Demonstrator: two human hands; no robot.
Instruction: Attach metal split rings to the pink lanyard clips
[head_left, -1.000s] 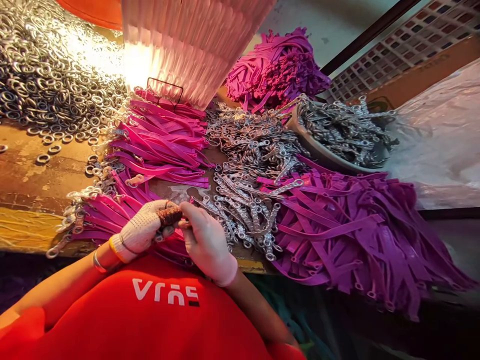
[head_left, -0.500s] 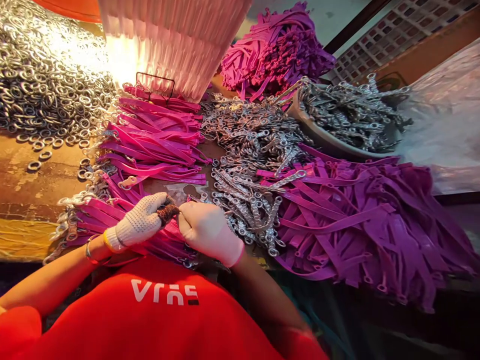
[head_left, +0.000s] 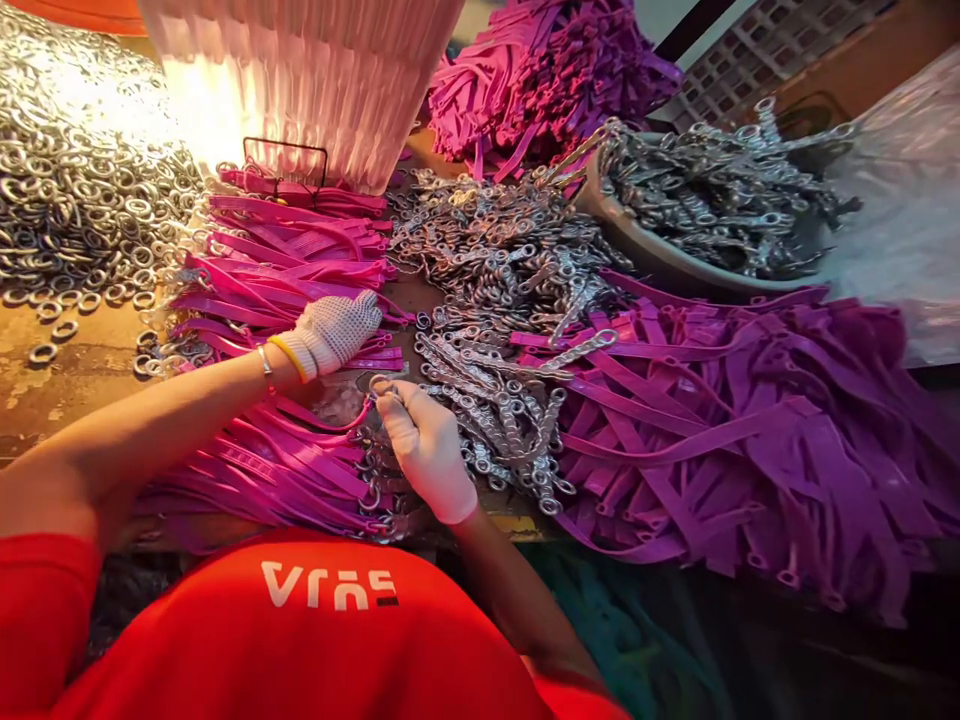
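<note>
Currently right hand (head_left: 429,445) pinched on metal ring (head_left: 380,383) — left hand (head_left: 337,332) curled over pink straps (head_left: 289,245), hold unclear.

1. Left glove (head_left: 337,332): knitted cloth, matt and a little rough, covered with small dots.
2. Right glove (head_left: 433,445): thin and smooth, it looks like rubber, with a matt finish.
3. Pinched ring (head_left: 377,380): smooth metal.
4. Pink straps (head_left: 289,240): smooth, plastic-looking, rather glossy under the light.
5. Purple straps (head_left: 690,430): of similar material by their look, but with a softer shine.
6. Loose rings (head_left: 82,200): bright, shiny metal.
7. Metal links (head_left: 517,250): silvery, with a bumpy surface.
8. Tub (head_left: 652,252): plastic-looking, smooth, quite dull.
9. Ribbed panel (head_left: 300,80): translucent, plastic-looking, glossy.
10. Tabletop (head_left: 45,410): wood-looking, worn in patches.
11. Plastic sheet (head_left: 907,210): wrinkled, slightly glossy.
12. Shirt (head_left: 225,650): matt cloth.
</note>
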